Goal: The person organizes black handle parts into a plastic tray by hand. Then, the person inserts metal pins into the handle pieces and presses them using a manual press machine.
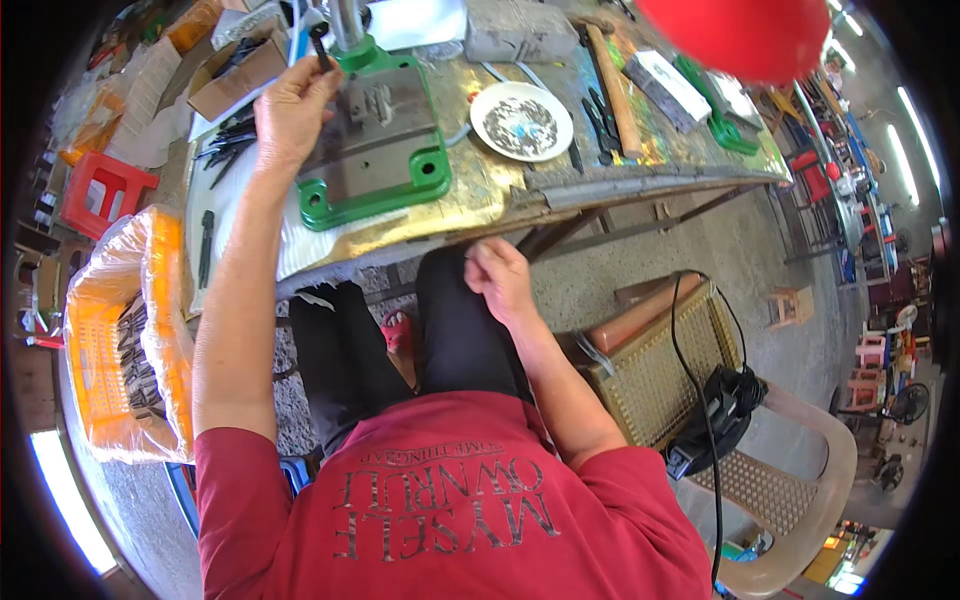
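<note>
My left hand point(292, 112) is raised over the left side of a green-edged machine base point(375, 170) with a flat metal top and an upright column. Its fingers are closed on a slim black piece with a rounded end point(319, 42); whether this is loose or part of the machine I cannot tell. Several dark metal pieces point(232, 140) lie in a pile beside that wrist. My right hand point(500, 280) is held over my right thigh, below the table edge, with its fingers curled together. Anything inside them is hidden.
A white dish point(521, 121) of tiny dark parts sits right of the base, near black-handled pliers point(600, 125) and a hammer point(614, 90). A red lamp shade point(740, 35) hangs at the upper right. An orange basket point(95, 350) lined with plastic stands left; a chair point(790, 480) right.
</note>
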### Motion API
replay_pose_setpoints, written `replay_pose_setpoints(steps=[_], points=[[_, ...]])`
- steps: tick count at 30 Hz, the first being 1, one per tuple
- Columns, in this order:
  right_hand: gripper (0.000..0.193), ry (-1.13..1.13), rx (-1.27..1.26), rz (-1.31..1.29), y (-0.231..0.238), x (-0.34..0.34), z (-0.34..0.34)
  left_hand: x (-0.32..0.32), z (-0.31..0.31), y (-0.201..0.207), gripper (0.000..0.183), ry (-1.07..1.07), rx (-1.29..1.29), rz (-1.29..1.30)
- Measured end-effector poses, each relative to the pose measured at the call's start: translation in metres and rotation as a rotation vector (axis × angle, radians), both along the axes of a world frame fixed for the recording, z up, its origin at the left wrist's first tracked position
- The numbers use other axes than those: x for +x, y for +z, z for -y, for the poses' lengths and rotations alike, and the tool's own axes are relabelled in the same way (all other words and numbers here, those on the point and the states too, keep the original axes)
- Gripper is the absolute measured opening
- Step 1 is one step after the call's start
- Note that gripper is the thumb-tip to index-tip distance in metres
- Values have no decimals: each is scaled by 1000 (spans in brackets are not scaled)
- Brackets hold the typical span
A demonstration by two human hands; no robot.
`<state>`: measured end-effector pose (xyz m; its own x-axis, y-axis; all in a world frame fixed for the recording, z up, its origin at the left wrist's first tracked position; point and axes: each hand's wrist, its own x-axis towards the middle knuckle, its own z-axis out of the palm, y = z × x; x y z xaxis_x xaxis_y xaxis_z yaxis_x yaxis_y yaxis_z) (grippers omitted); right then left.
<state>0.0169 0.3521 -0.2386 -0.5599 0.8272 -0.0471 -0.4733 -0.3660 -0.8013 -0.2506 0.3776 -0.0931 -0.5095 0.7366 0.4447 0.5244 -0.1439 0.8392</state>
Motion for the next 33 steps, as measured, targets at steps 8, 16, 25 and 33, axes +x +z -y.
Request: replay_pose_setpoints(steps=[8,16,25,33], points=[[19,-470,611,897,-77,41,-13,16,3,4,11,9,-11,-33],[31,165,675,1603,-158,74,17,17,8,10,13,-2,-9,-19],[21,-417,458,1211,-82,17,-32,18,11,13,16,-14,-25,34],[16,-379,430,1072,-87,32,-24,17,9,8,15,-18,29,-22]])
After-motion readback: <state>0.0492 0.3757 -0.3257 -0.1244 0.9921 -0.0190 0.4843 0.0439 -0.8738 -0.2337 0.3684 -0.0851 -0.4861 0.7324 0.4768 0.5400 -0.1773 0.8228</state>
